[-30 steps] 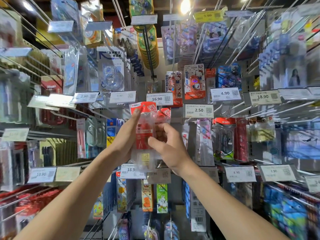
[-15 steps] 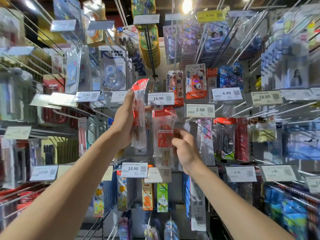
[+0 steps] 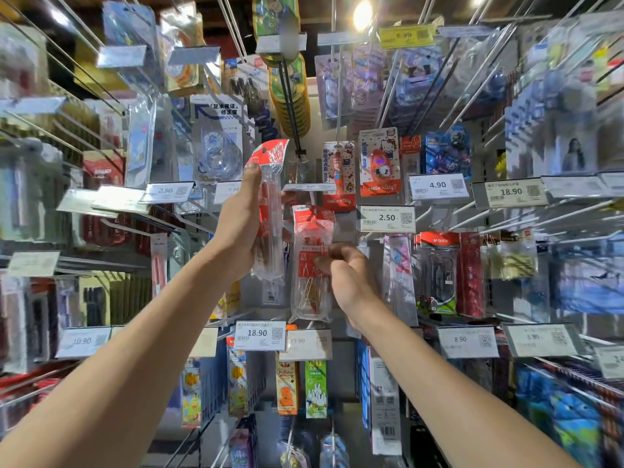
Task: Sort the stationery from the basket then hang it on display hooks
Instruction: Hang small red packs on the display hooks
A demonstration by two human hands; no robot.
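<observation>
Two clear stationery packs with red header cards are in front of the hook wall. My left hand [image 3: 238,228] grips one pack [image 3: 268,211] upright, its red header turned edge-on towards me, just left of centre. The second pack [image 3: 312,261] hangs lower, facing me, on a hook below the upper price tags. My right hand [image 3: 347,275] is at its right side, fingers curled and pinching the pack's middle near its red label. The hook itself is hidden behind the header.
Long metal display hooks with price tags [image 3: 387,218] jut out on all sides, carrying packaged stationery. Hello Kitty packs [image 3: 379,163] hang up right, an 18.90 tag [image 3: 260,335] sits below the hands. The basket is out of view.
The two packs, held together a second ago, were separated. My left hand lifted one pack up and left; the other now hangs lower with my right hand on it.
</observation>
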